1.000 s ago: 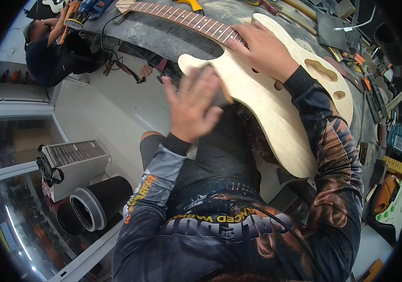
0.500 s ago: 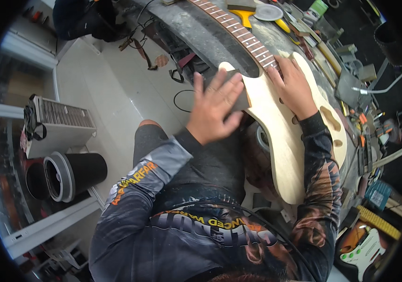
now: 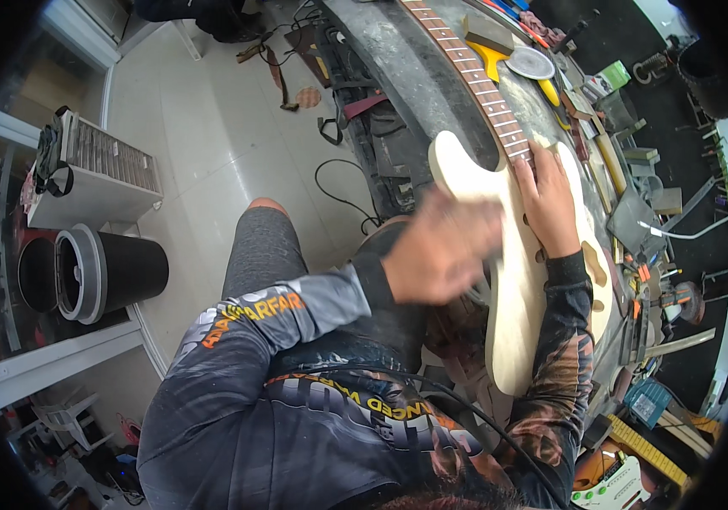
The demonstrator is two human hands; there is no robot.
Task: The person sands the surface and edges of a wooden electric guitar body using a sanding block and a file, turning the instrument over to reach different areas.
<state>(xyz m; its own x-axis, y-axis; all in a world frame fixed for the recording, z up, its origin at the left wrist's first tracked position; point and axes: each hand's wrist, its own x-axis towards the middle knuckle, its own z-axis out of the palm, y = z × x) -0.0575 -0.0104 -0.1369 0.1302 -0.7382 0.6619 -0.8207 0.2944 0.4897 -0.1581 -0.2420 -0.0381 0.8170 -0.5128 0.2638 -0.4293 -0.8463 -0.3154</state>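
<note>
Guitar (image 3: 515, 319) overhangs worktop (image 3: 389, 51), right of left hand (image 3: 442, 246); long axis fore-and-aft, neck (image 3: 472, 76) away. Left hand: at body's left edge, blurred; grip indeterminable. Right hand (image 3: 548, 200): nearer neck, extended flat.

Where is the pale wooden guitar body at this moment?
In the head view, the guitar body lies right of centre, at the workbench edge; the right hand rests on it near the neck, the blurred left hand at its left edge.
</note>
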